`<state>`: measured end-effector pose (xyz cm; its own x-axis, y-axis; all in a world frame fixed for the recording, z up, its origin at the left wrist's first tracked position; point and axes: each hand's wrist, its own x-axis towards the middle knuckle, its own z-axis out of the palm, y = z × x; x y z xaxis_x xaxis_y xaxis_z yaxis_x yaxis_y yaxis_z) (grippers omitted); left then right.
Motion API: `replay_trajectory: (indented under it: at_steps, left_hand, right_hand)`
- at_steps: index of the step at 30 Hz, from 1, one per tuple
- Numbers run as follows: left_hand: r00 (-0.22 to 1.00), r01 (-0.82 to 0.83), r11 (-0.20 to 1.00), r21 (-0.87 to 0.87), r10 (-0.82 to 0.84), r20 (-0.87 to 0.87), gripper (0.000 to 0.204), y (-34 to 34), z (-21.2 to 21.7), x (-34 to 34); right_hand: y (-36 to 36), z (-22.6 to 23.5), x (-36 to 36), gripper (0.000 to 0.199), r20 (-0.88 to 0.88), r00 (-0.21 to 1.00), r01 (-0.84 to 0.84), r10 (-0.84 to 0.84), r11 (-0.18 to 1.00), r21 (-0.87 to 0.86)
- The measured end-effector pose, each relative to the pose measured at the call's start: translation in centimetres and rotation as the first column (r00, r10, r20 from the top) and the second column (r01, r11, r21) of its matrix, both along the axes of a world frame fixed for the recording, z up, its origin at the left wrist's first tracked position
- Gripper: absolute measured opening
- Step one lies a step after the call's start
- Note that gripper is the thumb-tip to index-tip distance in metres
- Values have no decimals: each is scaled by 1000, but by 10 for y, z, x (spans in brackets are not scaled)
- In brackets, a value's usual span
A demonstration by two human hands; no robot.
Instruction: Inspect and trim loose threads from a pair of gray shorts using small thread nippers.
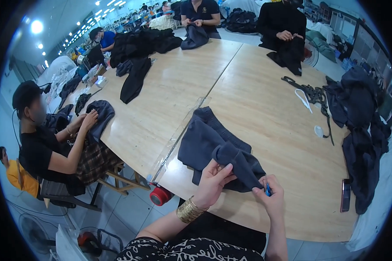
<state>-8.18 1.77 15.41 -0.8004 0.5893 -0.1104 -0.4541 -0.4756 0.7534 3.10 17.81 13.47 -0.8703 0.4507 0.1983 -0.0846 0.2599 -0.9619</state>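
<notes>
A pair of dark grey shorts (204,141) with a gathered elastic waistband lies on the wooden table in front of me, its near part lifted. My left hand (214,182) is closed on a folded leg part, thumb on top. To its right, my right hand (272,198) pinches the cloth's lower edge between thumb and fingers. A small blue tool (268,189), perhaps thread snips, sits within that same hand. Its blades, if any, are hidden by the fingers and cloth.
Dark garments (361,130) and a black phone (345,195) lie along the right edge, near black straps (311,93) and a white loop (303,100). A red round object (160,196) hangs at the near edge. Co-workers (43,139) handle dark cloth around the wooden table (170,95).
</notes>
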Motion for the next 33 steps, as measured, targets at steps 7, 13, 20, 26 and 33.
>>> replay_trajectory:
  at_steps: [7, 13, 20, 26, 33]
  left_hand:
    - [999, 36, 995, 95, -35, -17, 33, 0, 10, -5]
    - [999, 24, 995, 97, -22, -28, 31, -3, 13, -9]
    - [999, -11, 992, 129, 15, -34, 29, -9, 12, -13]
    - [999, -3, 990, 139, 9, -44, 29, -9, 8, -12]
    - [994, 0, 1000, -4, 0, -106, 48, -1, 14, -2]
  right_hand:
    - [4, 4, 7, 22, 25, 998, 52, -53, 997, 57]
    - [-1, 20, 5, 19, 95, 994, 55, -55, 998, 6]
    - [-1, 16, -1, 16, 31, 999, 33, -34, 998, 54]
    - [-1, 14, 4, 17, 8, 999, 40, -41, 996, 74]
    - [-4, 19, 5, 17, 55, 998, 36, -42, 994, 101]
